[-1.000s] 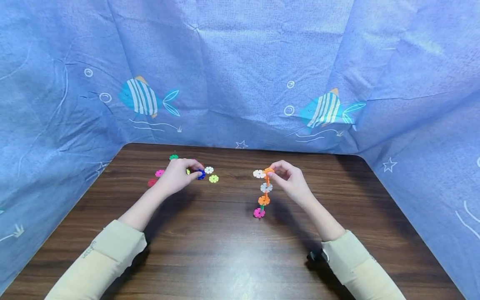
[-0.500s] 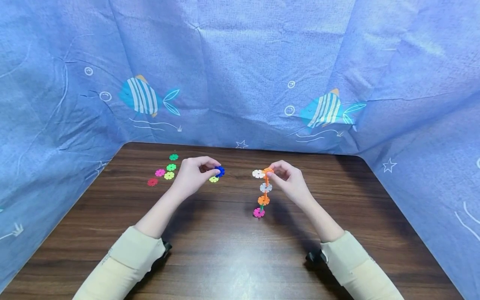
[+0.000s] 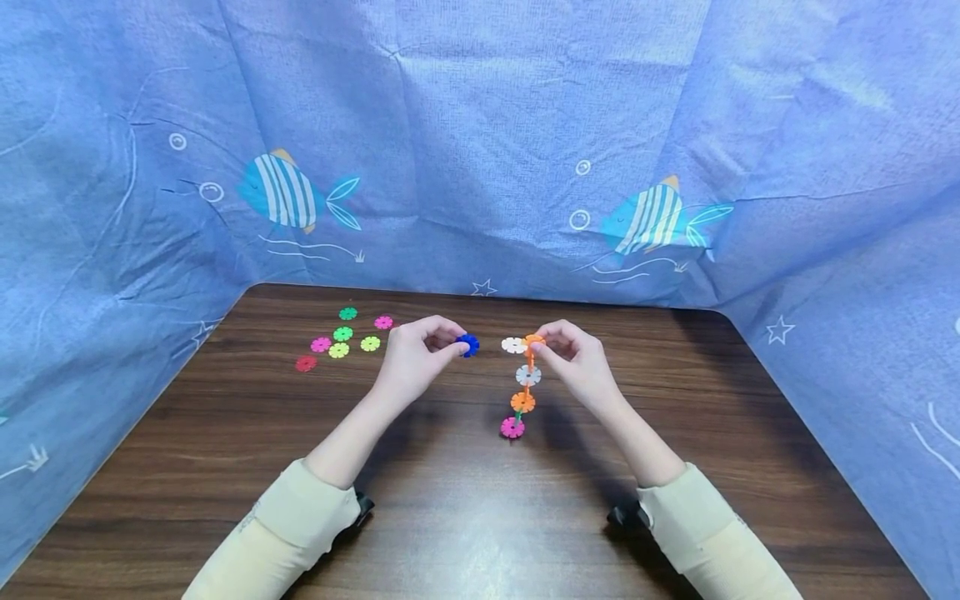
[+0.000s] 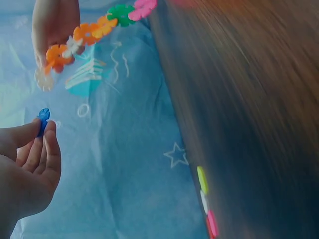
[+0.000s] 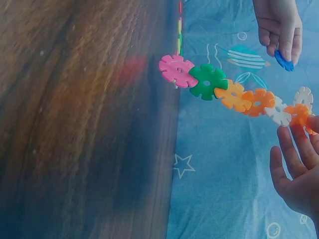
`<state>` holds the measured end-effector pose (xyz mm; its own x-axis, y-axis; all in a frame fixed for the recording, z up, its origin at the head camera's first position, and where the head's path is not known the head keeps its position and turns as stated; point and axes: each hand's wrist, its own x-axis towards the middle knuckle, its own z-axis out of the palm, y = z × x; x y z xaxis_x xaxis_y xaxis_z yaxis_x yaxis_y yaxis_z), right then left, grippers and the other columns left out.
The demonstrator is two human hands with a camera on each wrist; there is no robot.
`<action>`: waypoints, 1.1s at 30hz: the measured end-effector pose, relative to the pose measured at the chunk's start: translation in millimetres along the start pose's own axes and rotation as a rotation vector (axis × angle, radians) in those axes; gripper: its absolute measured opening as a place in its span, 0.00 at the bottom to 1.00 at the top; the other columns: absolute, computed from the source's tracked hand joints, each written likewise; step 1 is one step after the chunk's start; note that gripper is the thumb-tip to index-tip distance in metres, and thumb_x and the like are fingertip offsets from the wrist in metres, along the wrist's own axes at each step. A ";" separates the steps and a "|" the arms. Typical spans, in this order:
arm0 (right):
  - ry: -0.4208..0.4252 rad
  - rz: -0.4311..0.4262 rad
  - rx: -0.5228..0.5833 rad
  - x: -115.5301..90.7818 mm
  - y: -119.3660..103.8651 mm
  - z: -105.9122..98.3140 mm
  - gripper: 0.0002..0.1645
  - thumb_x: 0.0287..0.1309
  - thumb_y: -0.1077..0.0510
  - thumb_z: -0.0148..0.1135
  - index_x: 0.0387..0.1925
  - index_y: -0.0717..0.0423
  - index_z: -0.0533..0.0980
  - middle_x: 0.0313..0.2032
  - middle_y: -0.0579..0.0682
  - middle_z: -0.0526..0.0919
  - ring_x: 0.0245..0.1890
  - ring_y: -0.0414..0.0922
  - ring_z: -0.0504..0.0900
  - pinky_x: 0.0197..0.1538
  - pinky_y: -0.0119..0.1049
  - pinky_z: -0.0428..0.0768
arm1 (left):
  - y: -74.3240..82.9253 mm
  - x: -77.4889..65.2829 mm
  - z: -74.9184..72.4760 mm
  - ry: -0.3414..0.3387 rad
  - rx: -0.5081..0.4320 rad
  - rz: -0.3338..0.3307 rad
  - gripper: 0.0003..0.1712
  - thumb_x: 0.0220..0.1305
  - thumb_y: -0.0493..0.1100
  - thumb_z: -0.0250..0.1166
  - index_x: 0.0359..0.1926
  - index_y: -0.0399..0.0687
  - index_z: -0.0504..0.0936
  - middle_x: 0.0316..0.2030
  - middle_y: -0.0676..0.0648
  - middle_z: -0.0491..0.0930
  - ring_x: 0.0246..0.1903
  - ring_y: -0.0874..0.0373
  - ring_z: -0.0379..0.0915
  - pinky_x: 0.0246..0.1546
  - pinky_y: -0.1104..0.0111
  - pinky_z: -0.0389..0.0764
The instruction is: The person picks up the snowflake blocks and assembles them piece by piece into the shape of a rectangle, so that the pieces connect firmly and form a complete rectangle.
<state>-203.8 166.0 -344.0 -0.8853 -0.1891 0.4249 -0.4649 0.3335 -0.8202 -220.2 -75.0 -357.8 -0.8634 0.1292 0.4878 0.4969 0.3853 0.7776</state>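
My left hand (image 3: 416,360) pinches a blue notched building disc (image 3: 470,345) between thumb and fingers; in the left wrist view this disc (image 4: 44,118) stands edge-on. To its right, my right hand (image 3: 581,360) grips the upper end of a chain of interlocked discs. An orange disc (image 3: 533,342) sits at those fingertips, and a white disc (image 3: 513,345) sticks out leftward, facing the blue one across a small gap. Below hang a whitish disc (image 3: 528,376), orange pieces (image 3: 522,402), a green disc (image 5: 208,82) and a pink disc (image 3: 512,427) at the bottom.
Loose discs lie at the table's back left, among them a red disc (image 3: 305,363), a lime disc (image 3: 371,343) and a green disc (image 3: 348,313). A blue fish-print cloth (image 3: 480,167) hangs behind the dark wooden table (image 3: 450,517).
My left hand has carried the blue disc rightward from beside the loose discs to near the chain. My right hand stays nearly in place, while the chain's lower end has shifted slightly left.
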 end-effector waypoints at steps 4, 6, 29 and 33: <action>0.004 0.000 0.007 -0.9 -2.6 1.8 0.08 0.57 0.65 0.63 0.37 0.66 0.76 0.32 0.63 0.83 0.28 0.35 0.78 0.34 0.25 0.76 | 5.9 -0.7 6.5 0.018 -0.055 -0.023 0.07 0.52 0.38 0.72 0.33 0.44 0.84 0.27 0.49 0.85 0.23 0.63 0.78 0.26 0.73 0.79; 0.004 -0.003 0.006 -1.4 -4.0 2.4 0.08 0.57 0.65 0.63 0.37 0.66 0.76 0.32 0.62 0.84 0.28 0.35 0.78 0.34 0.25 0.76 | 8.8 -1.0 9.2 0.027 -0.074 -0.025 0.07 0.52 0.38 0.72 0.33 0.44 0.84 0.27 0.49 0.85 0.23 0.63 0.78 0.25 0.73 0.78; -0.061 0.030 0.033 -2.1 -4.9 2.4 0.10 0.56 0.64 0.64 0.38 0.68 0.81 0.32 0.63 0.85 0.28 0.39 0.79 0.32 0.25 0.76 | 16.3 -5.0 30.3 0.102 -0.140 0.046 0.08 0.52 0.40 0.72 0.34 0.44 0.85 0.27 0.48 0.85 0.25 0.60 0.79 0.27 0.73 0.78; -0.047 0.031 0.018 -2.0 -6.0 3.2 0.09 0.56 0.63 0.65 0.35 0.67 0.82 0.30 0.62 0.85 0.28 0.44 0.78 0.30 0.26 0.74 | 16.5 -6.5 33.9 0.132 -0.146 0.065 0.08 0.53 0.41 0.72 0.34 0.43 0.85 0.28 0.47 0.85 0.26 0.58 0.79 0.28 0.74 0.77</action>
<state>-199.2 161.5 -341.1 -0.8972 -0.2229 0.3813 -0.4370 0.3233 -0.8393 -209.3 -38.6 -361.6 -0.8151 0.0249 0.5788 0.5666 0.2423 0.7875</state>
